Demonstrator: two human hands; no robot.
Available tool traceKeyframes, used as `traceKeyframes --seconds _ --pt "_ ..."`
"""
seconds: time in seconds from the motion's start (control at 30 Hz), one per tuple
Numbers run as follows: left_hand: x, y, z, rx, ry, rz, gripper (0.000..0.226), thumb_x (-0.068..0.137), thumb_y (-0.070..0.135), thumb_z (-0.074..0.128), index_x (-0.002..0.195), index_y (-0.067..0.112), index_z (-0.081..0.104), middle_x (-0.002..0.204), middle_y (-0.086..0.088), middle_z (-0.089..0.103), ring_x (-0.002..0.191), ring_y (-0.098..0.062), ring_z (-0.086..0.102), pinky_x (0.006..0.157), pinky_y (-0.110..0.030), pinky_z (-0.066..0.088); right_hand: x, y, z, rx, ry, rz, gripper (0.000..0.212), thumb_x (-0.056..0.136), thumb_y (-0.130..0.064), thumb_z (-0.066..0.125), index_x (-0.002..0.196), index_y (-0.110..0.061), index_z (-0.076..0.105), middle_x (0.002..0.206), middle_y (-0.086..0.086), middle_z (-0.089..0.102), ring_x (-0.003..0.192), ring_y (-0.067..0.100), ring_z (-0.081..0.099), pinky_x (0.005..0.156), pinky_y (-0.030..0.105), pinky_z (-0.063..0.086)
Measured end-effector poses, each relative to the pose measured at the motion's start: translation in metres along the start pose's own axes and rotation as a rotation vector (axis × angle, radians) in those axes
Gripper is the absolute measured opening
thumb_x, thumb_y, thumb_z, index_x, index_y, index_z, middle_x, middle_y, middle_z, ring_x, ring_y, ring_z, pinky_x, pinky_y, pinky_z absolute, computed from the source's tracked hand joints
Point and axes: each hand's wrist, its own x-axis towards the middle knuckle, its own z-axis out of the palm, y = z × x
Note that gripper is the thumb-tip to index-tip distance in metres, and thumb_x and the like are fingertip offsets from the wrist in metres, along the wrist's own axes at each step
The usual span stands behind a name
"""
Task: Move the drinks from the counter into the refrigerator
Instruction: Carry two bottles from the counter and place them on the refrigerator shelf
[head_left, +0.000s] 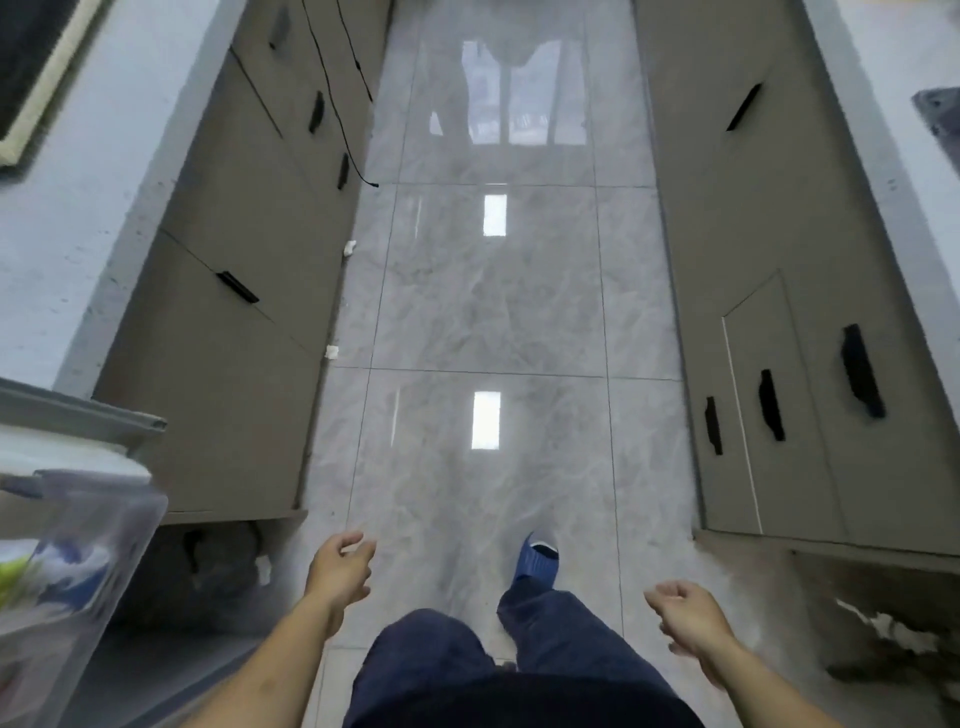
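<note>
Head view: the person walks down a galley aisle. Left hand (340, 569) and right hand (685, 613) hang loosely curled and carry nothing, likely between trips. No drink is visible; counter (47, 249) lies ahead-left of the left hand. Just left of that hand, one clear door bin (78, 571), probably the refrigerator's. Count: two hands, one blue slipper (537, 561).
</note>
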Motion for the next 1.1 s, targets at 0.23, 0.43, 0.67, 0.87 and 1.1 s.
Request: traceKeyframes --seconds 0.23,0.43,0.67,0.87,1.1 --pt "0.001 0.047 0.016 -0.136 0.112 -0.112 0.027 0.097 0.020 0.058 0.124 0.012 0.056 0.114 -0.016 0.062 0.091 -0.028 0.060 0.077 -0.038 0.053 0.056 -0.204 -0.019 -0.013 -0.077 -0.287 0.019 0.092 -0.025 0.064 0.107 -0.014 0.060 0.090 0.007 0.064 0.076 0.024 0.061 0.065 0.034 0.053" --pt "0.033 0.077 0.013 -0.214 0.189 -0.242 0.030 0.098 0.021 0.058 0.125 0.008 0.056 0.120 -0.017 0.061 0.099 -0.032 0.059 0.085 -0.045 0.053 0.069 -0.345 0.017 -0.118 -0.220 -0.439 0.014 0.090 -0.025 0.065 0.097 -0.015 0.061 0.080 0.004 0.057 0.068 0.022 0.053 0.061 0.030 0.045" --pt "0.086 0.147 -0.015 -0.352 0.214 -0.261 0.028 0.094 0.019 0.061 0.120 0.009 0.060 0.113 -0.019 0.065 0.080 -0.029 0.057 0.070 -0.035 0.052 0.080 -0.454 0.040 -0.347 -0.244 -0.524 0.010 0.092 -0.028 0.064 0.092 -0.018 0.061 0.082 0.005 0.062 0.074 0.021 0.059 0.060 0.030 0.048" --pt "0.117 0.228 -0.046 -0.563 0.245 -0.201 0.023 0.096 0.018 0.058 0.116 0.008 0.061 0.106 -0.016 0.063 0.081 -0.024 0.058 0.070 -0.031 0.051 0.102 -0.528 0.056 -0.519 -0.248 -0.516 0.012 0.089 -0.019 0.066 0.085 -0.010 0.058 0.069 0.005 0.054 0.060 0.021 0.045 0.049 0.025 0.036" --pt "0.125 0.274 -0.072 -0.791 0.387 -0.235 0.014 0.097 0.020 0.056 0.112 0.019 0.055 0.108 -0.008 0.062 0.093 -0.021 0.062 0.067 -0.027 0.052 0.125 -0.624 0.104 -0.755 -0.261 -0.569 0.018 0.088 -0.017 0.071 0.088 -0.001 0.062 0.064 0.009 0.053 0.052 0.022 0.045 0.046 0.022 0.035"
